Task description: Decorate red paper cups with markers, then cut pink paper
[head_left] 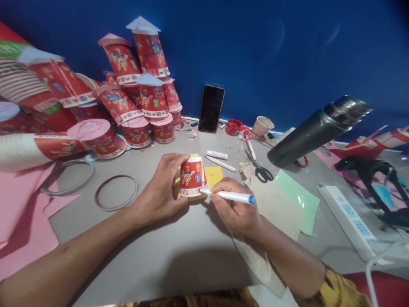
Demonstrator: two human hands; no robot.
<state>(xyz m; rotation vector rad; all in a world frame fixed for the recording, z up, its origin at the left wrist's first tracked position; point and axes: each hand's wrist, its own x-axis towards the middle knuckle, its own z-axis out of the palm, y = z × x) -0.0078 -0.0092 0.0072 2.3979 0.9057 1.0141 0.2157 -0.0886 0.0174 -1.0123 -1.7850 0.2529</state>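
My left hand [166, 185] is wrapped round the side of a red and white printed paper cup [191, 175] above the middle of the table. Yellow paper [214, 175] shows behind and beside the cup. In my right hand [234, 209] is a white marker pen [234, 196] with a blue end, pinched between thumb and fingers. Its tip touches, or is very close to, the white band at the cup's lower edge, where small reddish marks show. Beyond the hands lie a second marker [221, 163] and a white glue-stick-like tube [217, 154].
Stacked decorated paper cups [148, 98] with cone tops stand at back left, near two tape-like rings [116, 192]. A phone [211, 108] leans on the blue wall. Scissors [260, 168], a dark thermos [306, 134], green paper [298, 202] and a power strip [348, 219] are to the right.
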